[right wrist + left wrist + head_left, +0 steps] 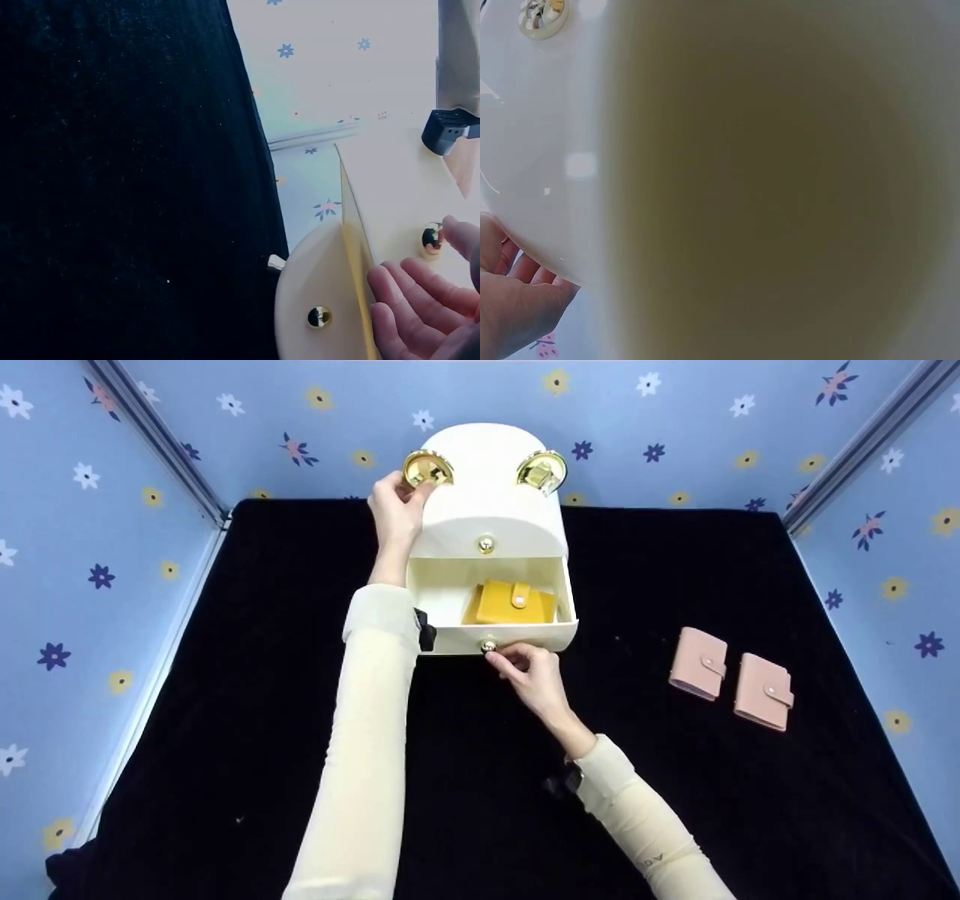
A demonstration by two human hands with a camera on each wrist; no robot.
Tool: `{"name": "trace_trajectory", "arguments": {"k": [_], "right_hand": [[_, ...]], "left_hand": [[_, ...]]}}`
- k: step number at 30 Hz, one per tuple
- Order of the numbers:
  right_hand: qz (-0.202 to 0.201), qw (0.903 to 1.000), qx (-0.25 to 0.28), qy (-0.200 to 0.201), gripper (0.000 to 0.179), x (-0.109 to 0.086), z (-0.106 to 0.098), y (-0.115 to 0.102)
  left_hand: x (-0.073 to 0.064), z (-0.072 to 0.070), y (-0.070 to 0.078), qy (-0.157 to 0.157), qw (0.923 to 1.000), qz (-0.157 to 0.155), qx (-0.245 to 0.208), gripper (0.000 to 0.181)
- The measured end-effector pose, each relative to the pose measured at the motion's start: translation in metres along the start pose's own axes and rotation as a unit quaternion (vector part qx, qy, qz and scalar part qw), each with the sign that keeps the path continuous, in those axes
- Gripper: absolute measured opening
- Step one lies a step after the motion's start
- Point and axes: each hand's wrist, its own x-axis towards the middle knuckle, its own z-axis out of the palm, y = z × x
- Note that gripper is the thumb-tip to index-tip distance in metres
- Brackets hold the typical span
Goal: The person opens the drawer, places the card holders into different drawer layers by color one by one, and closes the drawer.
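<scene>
A white two-drawer storage box (487, 457) has round gold ears (541, 472) on its sides. Its lower drawer (442, 639) is pulled out, and a yellow snap-strap card holder (499, 604) lies inside against another yellow piece. At the box's left side, my left hand (397, 510) holds the left gold ear (427, 467), the far fingertips partly hidden. My right hand (536, 675) is at the lower drawer front. In the right wrist view, its thumb touches the gold knob (433, 238) while the fingers (409, 304) lie loosely extended by the drawer front.
Two pink snap-strap card holders (699, 662) lie side by side on the black cloth (480, 810) at the right. The upper drawer, with its own gold knob (486, 544), is shut. Blue flowered panels (697, 427) enclose the back and sides.
</scene>
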Motion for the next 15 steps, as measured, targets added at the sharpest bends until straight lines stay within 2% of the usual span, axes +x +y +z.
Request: {"name": "trace_trajectory", "arguments": {"k": [9,15], "right_hand": [[-0.002,0.9997,0.024,-0.001,0.024,0.0038,0.0059,-0.0009],[-0.005,0.9998,-0.002,0.020,0.022,0.0037,0.0067,-0.0020]], "left_hand": [[-0.0007,-0.0002,0.0003,-0.004,0.9999,0.001,-0.013,0.019],[-0.0011,-0.0010,0.0009,-0.008,0.9999,-0.008,0.002,0.020]]}}
